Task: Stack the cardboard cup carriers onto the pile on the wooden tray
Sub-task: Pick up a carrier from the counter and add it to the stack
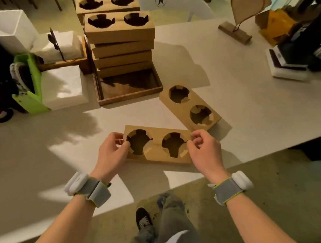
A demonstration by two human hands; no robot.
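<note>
I've got left hand (110, 151) and right hand (204, 149) pinching the ends of the near carrier (158, 146) on the table (31, 153); lift level, square it over the pile (120, 30) on the wooden tray (130, 97)

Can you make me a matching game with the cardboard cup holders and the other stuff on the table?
Things:
1. carrier in the hands
2. loose carrier
3. pile of carriers
4. wooden heart

Places:
A. on the wooden tray
B. far right, standing on a wooden base
C. gripped at both ends by the left hand and right hand
D. lying on the table, just right of the tray

Pairs: 1-C, 2-D, 3-A, 4-B
</note>
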